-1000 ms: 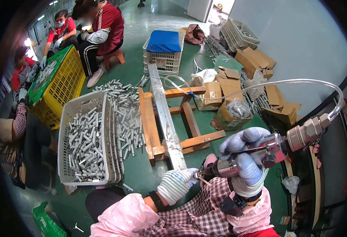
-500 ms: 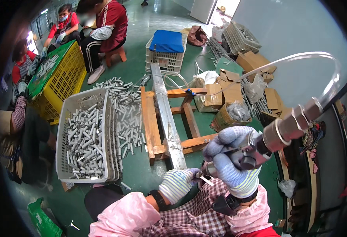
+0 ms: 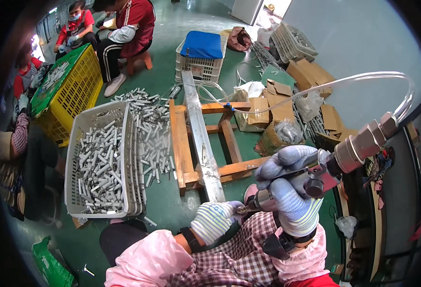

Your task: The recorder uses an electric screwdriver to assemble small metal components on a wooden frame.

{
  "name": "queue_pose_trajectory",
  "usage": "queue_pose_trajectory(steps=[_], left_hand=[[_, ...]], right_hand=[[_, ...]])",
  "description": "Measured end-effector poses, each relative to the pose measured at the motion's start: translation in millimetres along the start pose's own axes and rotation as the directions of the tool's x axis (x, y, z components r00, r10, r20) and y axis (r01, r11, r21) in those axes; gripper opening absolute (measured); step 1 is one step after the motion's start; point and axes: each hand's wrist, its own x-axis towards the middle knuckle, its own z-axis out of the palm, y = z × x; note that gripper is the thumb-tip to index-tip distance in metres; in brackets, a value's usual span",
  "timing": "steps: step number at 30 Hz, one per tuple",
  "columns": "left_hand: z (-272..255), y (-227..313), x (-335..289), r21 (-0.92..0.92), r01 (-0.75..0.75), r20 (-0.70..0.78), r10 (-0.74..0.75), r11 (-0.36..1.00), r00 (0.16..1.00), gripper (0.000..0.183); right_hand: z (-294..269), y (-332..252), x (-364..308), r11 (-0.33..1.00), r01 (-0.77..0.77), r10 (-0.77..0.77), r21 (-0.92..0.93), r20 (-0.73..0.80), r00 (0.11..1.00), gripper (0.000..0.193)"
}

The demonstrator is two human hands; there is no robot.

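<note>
My right hand (image 3: 291, 191), in a striped knit glove, is wrapped around an air-powered tool (image 3: 351, 155). A clear air hose (image 3: 335, 85) arcs from the tool's rear end. The tool's metal nose points left, toward my left hand (image 3: 213, 222). That gloved hand pinches a small metallic piece (image 3: 240, 209) against or right beside the nose; its kind is too small to make out. Both hands are over my checked apron (image 3: 229, 253), just in front of the near end of a grey metal bar (image 3: 200, 134). The bar lies across a wooden frame (image 3: 186, 160).
To the left stands a pale plastic crate (image 3: 133, 191) full of small grey cylinders, with a loose heap of cylinders (image 3: 155, 136) beside it. Beyond are a yellow crate (image 3: 78, 93) and several people seated. Cardboard boxes (image 3: 280, 107) and bags lie at the right back.
The tool's rear end and my right hand have shifted slightly right. A short white strip that stuck out by my left fingers no longer shows. My left hand stays nearly in place.
</note>
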Motion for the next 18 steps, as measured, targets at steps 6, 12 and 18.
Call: queue_pose_trajectory(steps=[6,12,18], left_hand=[[1,-1,-3,-0.028,-0.043,-0.081,0.04,0.999,0.996,0.025],[-7,5,-1,0.057,0.0,-0.031,0.002,0.998,1.0,0.025],[-8,7,0,0.043,-0.054,-0.097,0.058,0.998,0.994,0.022]], right_hand=[[10,1,3,0.982,-0.077,0.053,-0.174,-0.136,0.989,0.025],[10,-2,4,0.987,-0.088,0.073,-0.134,-0.115,0.991,0.031],[10,-5,8,0.994,-0.105,0.105,0.01,-0.021,0.994,0.037]])
